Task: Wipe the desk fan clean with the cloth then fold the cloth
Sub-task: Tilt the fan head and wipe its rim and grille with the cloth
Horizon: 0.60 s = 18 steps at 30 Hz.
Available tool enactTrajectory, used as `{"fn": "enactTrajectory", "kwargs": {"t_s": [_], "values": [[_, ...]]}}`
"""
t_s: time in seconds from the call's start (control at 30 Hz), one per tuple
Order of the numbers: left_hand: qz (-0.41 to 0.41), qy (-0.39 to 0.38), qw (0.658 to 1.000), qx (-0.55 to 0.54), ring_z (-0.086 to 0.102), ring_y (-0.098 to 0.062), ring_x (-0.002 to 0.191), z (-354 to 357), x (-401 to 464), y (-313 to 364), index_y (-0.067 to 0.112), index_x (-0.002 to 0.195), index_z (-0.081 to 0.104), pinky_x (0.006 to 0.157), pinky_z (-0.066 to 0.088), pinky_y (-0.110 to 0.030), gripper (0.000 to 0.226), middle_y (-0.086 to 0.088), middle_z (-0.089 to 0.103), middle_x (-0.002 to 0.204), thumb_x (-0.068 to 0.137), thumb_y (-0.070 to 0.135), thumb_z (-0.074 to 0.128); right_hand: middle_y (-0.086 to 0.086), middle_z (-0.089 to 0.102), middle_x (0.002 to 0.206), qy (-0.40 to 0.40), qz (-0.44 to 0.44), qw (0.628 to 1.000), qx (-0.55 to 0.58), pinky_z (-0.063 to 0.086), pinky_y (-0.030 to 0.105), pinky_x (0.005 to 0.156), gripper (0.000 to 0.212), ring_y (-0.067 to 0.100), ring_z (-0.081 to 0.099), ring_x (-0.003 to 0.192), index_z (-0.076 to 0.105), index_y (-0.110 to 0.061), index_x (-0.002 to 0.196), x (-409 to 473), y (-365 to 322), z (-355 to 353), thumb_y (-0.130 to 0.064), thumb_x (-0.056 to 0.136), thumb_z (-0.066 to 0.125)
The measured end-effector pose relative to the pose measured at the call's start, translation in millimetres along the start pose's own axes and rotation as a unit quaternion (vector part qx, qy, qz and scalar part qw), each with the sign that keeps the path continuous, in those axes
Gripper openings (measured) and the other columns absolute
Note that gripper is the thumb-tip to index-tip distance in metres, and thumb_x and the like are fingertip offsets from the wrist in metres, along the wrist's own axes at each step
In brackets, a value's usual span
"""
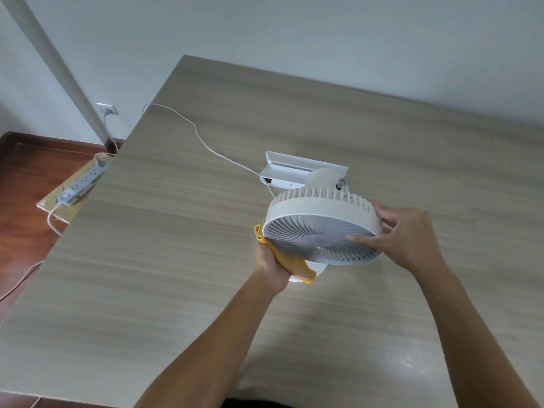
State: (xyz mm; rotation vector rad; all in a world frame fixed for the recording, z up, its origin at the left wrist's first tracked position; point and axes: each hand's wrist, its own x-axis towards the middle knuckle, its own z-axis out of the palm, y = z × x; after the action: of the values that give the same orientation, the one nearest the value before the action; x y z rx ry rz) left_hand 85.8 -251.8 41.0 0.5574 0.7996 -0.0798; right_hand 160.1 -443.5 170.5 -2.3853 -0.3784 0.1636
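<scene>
Near the counter's (176,260) right edge, our right hand (403,237) gripped the desk fan (321,228) by its right rim, grille tilted toward us. Our left hand (270,265) pressed the bunched cloth (290,265) against the lower-left rim, opposite the right hand.

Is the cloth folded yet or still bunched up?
Bunched, not folded. The left hand grips the cloth crumpled against the fan's lower rim, while the right hand holds the fan.
</scene>
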Motion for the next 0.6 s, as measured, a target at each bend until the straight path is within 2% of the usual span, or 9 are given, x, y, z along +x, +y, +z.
{"fn": "enactTrajectory", "kwargs": {"t_s": [0.07, 0.17, 0.2, 0.27, 0.33, 0.37, 0.43, 0.53, 0.6], "values": [[0.037, 0.018, 0.999, 0.025, 0.066, -0.034, 0.108, 4.0, -3.4, 12.3, 0.015, 0.118, 0.066, 0.099, 0.051, -0.053, 0.069, -0.016, 0.067, 0.124, 0.089, 0.069, 0.034, 0.007, 0.077, 0.099, 0.004, -0.002, 1.000, -0.004, 0.057, 0.050, 0.087, 0.081, 0.028, 0.072, 0.096, 0.066, -0.024, 0.124, -0.9, -0.8, -1.6, -0.041, 0.049, 0.093], [0.104, 0.042, 0.992, 0.064, 0.071, -0.018, 0.075, 12.8, -18.3, 27.1, 0.028, 0.116, 0.065, 0.074, 0.056, -0.035, 0.057, -0.001, 0.069, 0.118, 0.086, 0.071, 0.043, 0.008, 0.077, 0.101, 0.001, -0.020, 1.000, -0.023, 0.057, 0.049, 0.085, 0.078, 0.028, 0.071, 0.097, 0.066, -0.023, 0.123, 0.2, -6.0, -1.8, -0.039, 0.051, 0.092], [0.125, 0.056, 0.986, 0.091, 0.069, -0.014, 0.073, 16.4, -22.3, 31.0, 0.035, 0.111, 0.067, 0.071, 0.053, -0.032, 0.047, 0.005, 0.069, 0.113, 0.089, 0.067, 0.042, 0.010, 0.077, 0.102, -0.001, -0.023, 0.999, -0.025, 0.056, 0.049, 0.084, 0.077, 0.029, 0.071, 0.098, 0.067, -0.023, 0.122, 0.9, -7.9, -2.6, -0.040, 0.052, 0.092], [0.190, 0.104, 0.965, 0.145, 0.063, -0.022, 0.092, 25.3, -33.4, 36.6, 0.037, 0.089, 0.067, 0.085, 0.049, -0.039, 0.033, 0.008, 0.067, 0.099, 0.097, 0.051, 0.038, 0.012, 0.076, 0.101, -0.006, -0.030, 0.999, -0.024, 0.056, 0.049, 0.084, 0.076, 0.030, 0.070, 0.099, 0.067, -0.025, 0.122, 2.6, -9.3, -4.1, -0.041, 0.052, 0.092], [0.283, 0.152, 0.914, 0.246, 0.057, -0.036, 0.099, 31.8, -41.2, 37.3, 0.014, 0.089, 0.063, 0.092, 0.045, -0.046, 0.043, -0.009, 0.065, 0.094, 0.098, 0.038, 0.029, 0.011, 0.077, 0.100, -0.008, -0.035, 0.999, -0.029, 0.057, 0.048, 0.084, 0.078, 0.029, 0.071, 0.099, 0.067, -0.024, 0.123, 3.0, -8.4, -3.8, -0.043, 0.052, 0.091], [0.326, 0.167, 0.884, 0.291, 0.055, -0.039, 0.098, 35.3, -44.9, 35.3, 0.009, 0.090, 0.060, 0.085, 0.043, -0.044, 0.044, -0.013, 0.062, 0.091, 0.097, 0.036, 0.026, 0.010, 0.077, 0.100, -0.006, -0.034, 0.999, -0.031, 0.057, 0.048, 0.084, 0.079, 0.029, 0.071, 0.098, 0.066, -0.022, 0.124, 2.6, -7.5, -3.0, -0.044, 0.052, 0.091], [0.405, 0.160, 0.825, 0.359, 0.057, -0.033, 0.096, 40.5, -50.2, 30.8, 0.011, 0.094, 0.057, 0.076, 0.036, -0.035, 0.043, -0.006, 0.061, 0.090, 0.095, 0.039, 0.024, 0.011, 0.077, 0.097, 0.002, -0.033, 0.999, -0.036, 0.057, 0.049, 0.083, 0.084, 0.031, 0.071, 0.095, 0.065, -0.020, 0.125, 1.3, -4.9, -2.4, -0.050, 0.050, 0.088], [0.503, 0.142, 0.726, 0.447, 0.057, -0.025, 0.117, 54.0, -57.3, 29.7, 0.012, 0.125, 0.060, 0.095, 0.043, -0.036, 0.054, -0.004, 0.065, 0.124, 0.098, 0.041, 0.024, 0.013, 0.076, 0.087, 0.012, -0.054, 0.997, -0.057, 0.057, 0.048, 0.079, 0.087, 0.031, 0.071, 0.085, 0.067, -0.021, 0.124, -1.4, -3.4, 0.1, -0.063, 0.048, 0.080], [0.565, 0.133, 0.643, 0.500, 0.054, -0.026, 0.127, 65.0, -61.8, 27.8, 0.005, 0.132, 0.058, 0.107, 0.039, -0.037, 0.053, -0.009, 0.061, 0.135, 0.100, 0.035, 0.029, 0.012, 0.077, 0.085, 0.022, -0.065, 0.995, -0.075, 0.057, 0.044, 0.077, 0.085, 0.028, 0.071, 0.080, 0.066, -0.019, 0.124, -2.8, -5.5, 0.5, -0.056, 0.051, 0.086]]}}
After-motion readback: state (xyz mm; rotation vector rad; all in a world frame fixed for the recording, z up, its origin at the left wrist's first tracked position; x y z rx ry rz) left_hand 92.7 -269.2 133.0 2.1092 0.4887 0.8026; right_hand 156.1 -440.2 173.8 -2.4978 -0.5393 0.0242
